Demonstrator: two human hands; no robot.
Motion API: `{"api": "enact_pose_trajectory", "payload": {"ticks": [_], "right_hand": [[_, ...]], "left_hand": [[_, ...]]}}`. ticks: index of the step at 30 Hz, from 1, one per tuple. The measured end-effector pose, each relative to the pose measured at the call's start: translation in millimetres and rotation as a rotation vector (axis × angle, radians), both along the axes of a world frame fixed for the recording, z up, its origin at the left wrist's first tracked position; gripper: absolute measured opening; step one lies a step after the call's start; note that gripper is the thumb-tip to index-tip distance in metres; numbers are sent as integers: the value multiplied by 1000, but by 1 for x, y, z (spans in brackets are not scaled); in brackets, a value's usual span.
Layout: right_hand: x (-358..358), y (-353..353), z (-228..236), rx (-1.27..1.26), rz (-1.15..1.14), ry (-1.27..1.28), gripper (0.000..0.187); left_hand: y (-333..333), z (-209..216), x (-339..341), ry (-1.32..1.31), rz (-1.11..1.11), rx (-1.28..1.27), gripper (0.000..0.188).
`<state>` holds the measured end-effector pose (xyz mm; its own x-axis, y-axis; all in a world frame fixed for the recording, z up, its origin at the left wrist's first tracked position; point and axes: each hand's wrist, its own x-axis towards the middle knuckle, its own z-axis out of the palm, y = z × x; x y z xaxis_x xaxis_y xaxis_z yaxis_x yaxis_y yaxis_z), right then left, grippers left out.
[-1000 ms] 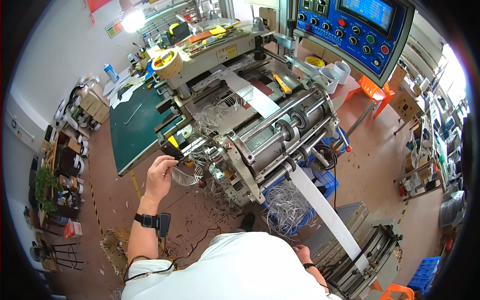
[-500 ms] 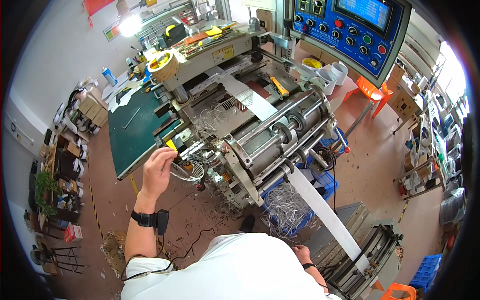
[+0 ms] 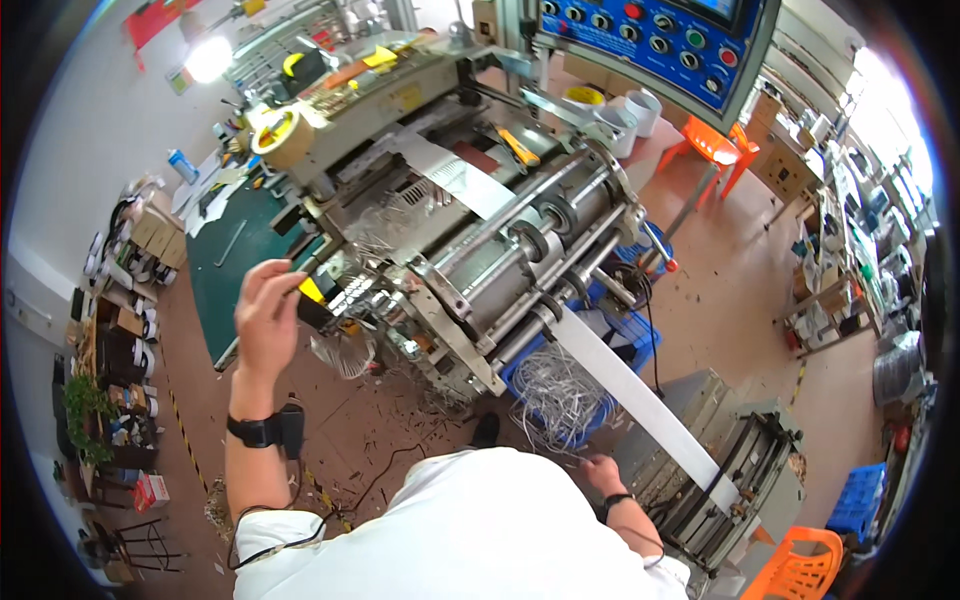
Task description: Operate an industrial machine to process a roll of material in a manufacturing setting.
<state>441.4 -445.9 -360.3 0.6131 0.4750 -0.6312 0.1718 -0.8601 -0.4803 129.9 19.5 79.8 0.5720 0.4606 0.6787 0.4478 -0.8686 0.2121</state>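
Beside the left end of a roller machine (image 3: 490, 270), my left hand (image 3: 268, 315) is raised with loosely bent fingers, a gap between them and the thumb. I see nothing held there. A bundle of thin pale waste strips (image 3: 345, 352) hangs from the machine just right of that hand. My right hand (image 3: 602, 474) is low, by the heap of waste strips (image 3: 560, 390) in a blue crate (image 3: 640, 335). Its fingers are closed, and what they hold is too small to make out. A white perforated web (image 3: 630, 385) runs from the rollers past this hand.
A blue control panel (image 3: 660, 45) stands at the upper right. On the machine bed lies a yellow cutter knife (image 3: 518, 148). A green tabletop (image 3: 225, 290) with a hex key (image 3: 232, 243) is at left. The lower unit (image 3: 740, 490) takes the web; an orange chair (image 3: 800, 565) stands near it.
The whole view has shifted, so the machine sits further left. My left hand has drawn leftward, away from the hanging strips. My right hand has risen a little toward the waste heap.
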Motion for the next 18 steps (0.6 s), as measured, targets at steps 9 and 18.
{"api": "enact_pose_trajectory", "payload": {"ticks": [9, 18], "right_hand": [[19, 163, 37, 715, -108, 274, 81], [1, 247, 20, 578, -40, 443, 15]], "left_hand": [[-3, 12, -31, -75, 69, -35, 17], [-2, 30, -35, 63, 92, -133, 18]]}}
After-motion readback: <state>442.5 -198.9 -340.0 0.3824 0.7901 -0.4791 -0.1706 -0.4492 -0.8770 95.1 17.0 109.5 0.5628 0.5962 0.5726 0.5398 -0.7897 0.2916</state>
